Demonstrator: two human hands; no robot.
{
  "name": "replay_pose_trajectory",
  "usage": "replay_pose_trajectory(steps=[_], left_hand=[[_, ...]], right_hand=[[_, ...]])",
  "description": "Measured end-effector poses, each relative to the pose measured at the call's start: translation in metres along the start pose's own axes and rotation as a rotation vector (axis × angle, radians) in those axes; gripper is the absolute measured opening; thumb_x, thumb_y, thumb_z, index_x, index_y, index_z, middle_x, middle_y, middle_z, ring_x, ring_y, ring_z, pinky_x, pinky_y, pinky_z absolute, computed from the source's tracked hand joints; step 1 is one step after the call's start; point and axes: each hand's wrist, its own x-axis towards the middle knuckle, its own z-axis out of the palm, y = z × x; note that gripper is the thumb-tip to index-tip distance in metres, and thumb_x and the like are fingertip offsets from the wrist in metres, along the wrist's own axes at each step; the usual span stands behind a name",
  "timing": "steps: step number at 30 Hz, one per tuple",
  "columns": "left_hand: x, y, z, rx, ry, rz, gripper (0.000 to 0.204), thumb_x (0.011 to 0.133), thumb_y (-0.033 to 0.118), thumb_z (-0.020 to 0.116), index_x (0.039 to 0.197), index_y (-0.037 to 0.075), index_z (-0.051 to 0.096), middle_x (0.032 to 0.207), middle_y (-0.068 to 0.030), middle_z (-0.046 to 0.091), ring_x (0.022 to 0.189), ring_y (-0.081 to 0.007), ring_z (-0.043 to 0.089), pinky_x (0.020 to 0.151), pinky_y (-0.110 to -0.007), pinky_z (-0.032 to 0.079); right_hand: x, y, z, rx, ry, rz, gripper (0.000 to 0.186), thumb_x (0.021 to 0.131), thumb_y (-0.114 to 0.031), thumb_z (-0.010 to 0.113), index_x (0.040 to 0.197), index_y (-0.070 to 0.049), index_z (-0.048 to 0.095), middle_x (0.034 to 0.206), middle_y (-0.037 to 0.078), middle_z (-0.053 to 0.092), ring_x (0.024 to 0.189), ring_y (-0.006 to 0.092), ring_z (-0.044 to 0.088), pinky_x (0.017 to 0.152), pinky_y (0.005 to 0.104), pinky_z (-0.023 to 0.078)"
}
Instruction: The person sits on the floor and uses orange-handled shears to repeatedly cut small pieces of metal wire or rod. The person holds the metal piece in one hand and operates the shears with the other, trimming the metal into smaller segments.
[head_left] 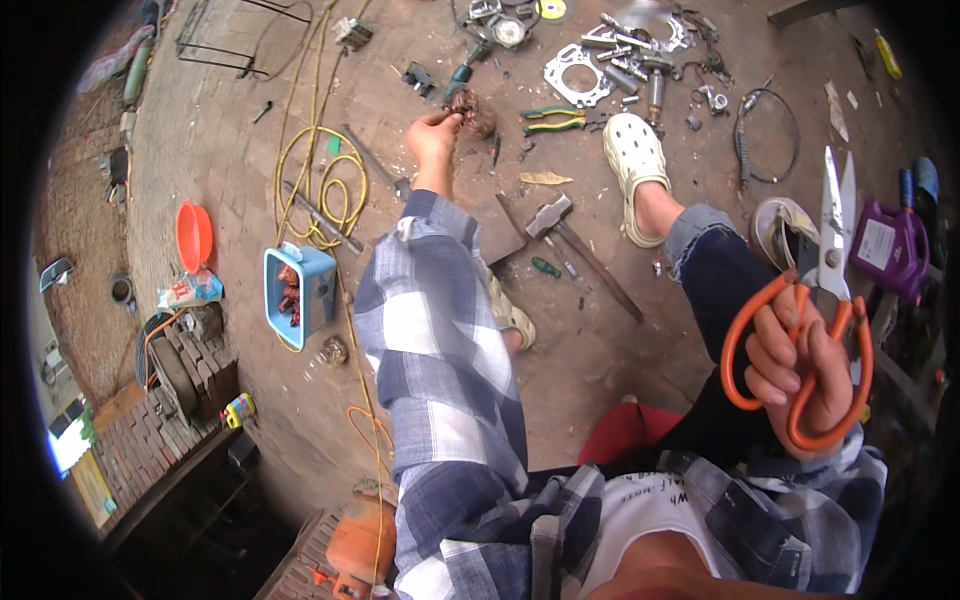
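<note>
My left hand (pixel 433 142) reaches far forward over the ground, fingers closed on a clump of reddish-brown copper wire (pixel 464 106). Just beyond the clump lies a dark green power tool (pixel 459 80). In my right hand (pixel 815 375), near my right knee, is a pair of large scissors (pixel 832 240). Its orange handles circle my fingers, and the silver blades point away from me, slightly apart. More copper-coloured pieces rest inside a light blue bin (pixel 322 290) on the left.
Pliers (pixel 553 119), a hammer (pixel 590 250) and a small green screwdriver (pixel 546 267) lie between my feet. Scattered metal parts (pixel 625 70) cover the far right. Yellow hose (pixel 285 190) loops across the left, near an orange-red basin (pixel 194 237). A purple jug (pixel 890 245) stands at right.
</note>
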Motion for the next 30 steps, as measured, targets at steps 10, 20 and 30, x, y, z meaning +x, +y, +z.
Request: replay_pose_trajectory(steps=[10,20,30], left_hand=[[-0.071,0.044,-0.148,0.262,-0.223,-0.047,0.019,0.085,0.013,0.063,0.099,0.002,0.068,0.084,-0.0042,0.068,0.068,-0.0109,0.062,0.061,-0.023,0.048],[-0.172,-0.013,-0.171,0.732,-0.462,0.061,0.024,0.075,0.017,0.069,0.092,0.000,0.068,0.081,-0.0117,0.068,0.074,-0.0199,0.066,0.068,-0.032,0.052],[-0.117,-0.133,-0.070,0.935,-0.105,0.212,0.022,0.071,0.020,0.070,0.086,0.004,0.066,0.085,-0.0163,0.065,0.086,-0.0333,0.062,0.075,-0.042,0.049]], right_hand=[[0.019,-0.001,0.003,-0.032,-0.016,0.076,0.026,0.091,-0.027,0.051,0.099,-0.006,0.037,0.080,0.003,0.041,0.057,0.0050,0.034,0.050,0.0188,0.032],[0.029,0.016,0.015,-0.168,-0.120,0.136,0.027,0.090,-0.027,0.054,0.092,-0.008,0.036,0.074,0.000,0.038,0.055,0.0035,0.032,0.046,0.0168,0.029],[0.035,0.032,0.011,-0.298,0.038,0.085,0.030,0.091,-0.028,0.056,0.098,-0.007,0.036,0.071,-0.002,0.037,0.053,0.0020,0.031,0.043,0.0156,0.026]])
